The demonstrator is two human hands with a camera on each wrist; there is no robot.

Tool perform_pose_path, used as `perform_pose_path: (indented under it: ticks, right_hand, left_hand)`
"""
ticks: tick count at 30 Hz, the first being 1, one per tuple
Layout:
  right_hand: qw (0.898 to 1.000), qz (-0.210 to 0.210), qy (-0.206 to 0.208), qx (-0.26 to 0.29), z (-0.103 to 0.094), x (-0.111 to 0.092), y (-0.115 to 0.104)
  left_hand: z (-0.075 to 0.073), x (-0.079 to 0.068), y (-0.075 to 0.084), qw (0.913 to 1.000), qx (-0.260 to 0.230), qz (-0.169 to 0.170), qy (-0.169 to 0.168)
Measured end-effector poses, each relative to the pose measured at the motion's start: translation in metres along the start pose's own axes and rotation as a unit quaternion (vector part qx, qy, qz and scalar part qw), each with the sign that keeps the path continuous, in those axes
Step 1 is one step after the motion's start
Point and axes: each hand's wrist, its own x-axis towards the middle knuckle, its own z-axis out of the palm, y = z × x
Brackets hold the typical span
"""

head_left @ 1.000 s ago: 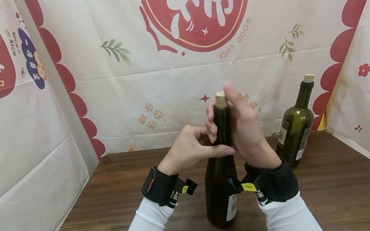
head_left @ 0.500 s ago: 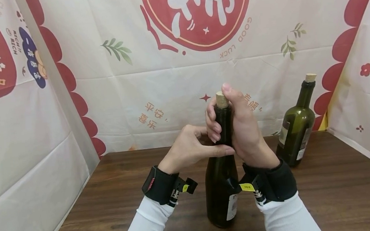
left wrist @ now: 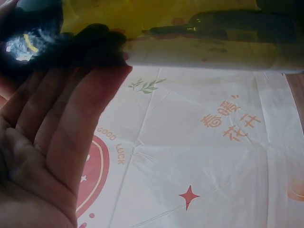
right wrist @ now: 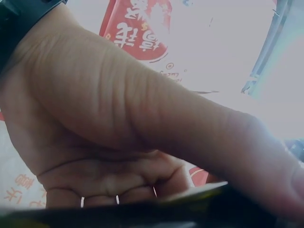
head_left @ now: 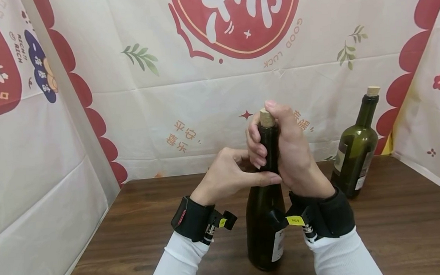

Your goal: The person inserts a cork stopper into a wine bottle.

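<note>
A dark green wine bottle (head_left: 264, 224) stands upright on the table, with a cork (head_left: 267, 118) partly in its mouth. My left hand (head_left: 228, 175) grips the bottle low on the neck, its thumb across the front and its fingers behind the glass. Higher up, my right hand (head_left: 295, 149) wraps the neck from the right, its fingers curled round the far side. The right thumb (head_left: 275, 108) lies at the cork's top edge. In the left wrist view the left fingers (left wrist: 71, 109) meet the glass. The right wrist view has the right thumb (right wrist: 199, 118) stretched along the dark neck.
A second green bottle (head_left: 353, 153) with a cork (head_left: 373, 91) in its mouth stands at the back right of the wooden table (head_left: 127, 242). A printed white cloth (head_left: 202, 100) hangs behind the table and along both sides.
The right thumb has tipped in and down over the cork, and the right fingers have closed further round the neck. The left hand keeps its grip; the whole view has shifted slightly.
</note>
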Motion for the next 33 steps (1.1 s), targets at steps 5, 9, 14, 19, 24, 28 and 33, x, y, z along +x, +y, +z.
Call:
perform_pose_path:
  ticks: [5,9,14,19,24,28,33]
  right_hand:
    - [1.000,-0.001,-0.002,-0.003,-0.002,0.000,-0.003]
    - [1.000,-0.001,-0.004,-0.010,-0.003,-0.001,-0.005]
    - [1.000,0.000,-0.004,-0.013,-0.003,-0.002,-0.008]
    - [1.000,0.006,0.008,-0.023,-0.003,-0.005,-0.009]
    - [0.998,0.016,0.011,-0.059,-0.006,-0.008,-0.009]
    - [0.992,0.042,0.000,-0.119,-0.012,-0.014,-0.013]
    - [0.973,0.076,-0.030,-0.214,-0.022,-0.025,-0.024]
  left_hand:
    - [0.002,0.003,0.000,1.0000,0.005,-0.003,0.001]
    - [0.004,0.004,0.000,1.0000,0.002,-0.005,0.000]
    - [0.006,0.004,0.001,0.9999,-0.011,-0.004,-0.003]
    - [0.007,0.004,0.001,0.9998,-0.016,-0.004,-0.006]
    - [0.003,0.003,0.000,0.9998,-0.015,-0.001,-0.012]
    - [-0.001,0.000,0.000,0.9996,-0.018,-0.008,-0.020]
    - [-0.003,-0.001,-0.001,0.9990,-0.023,-0.011,-0.036]
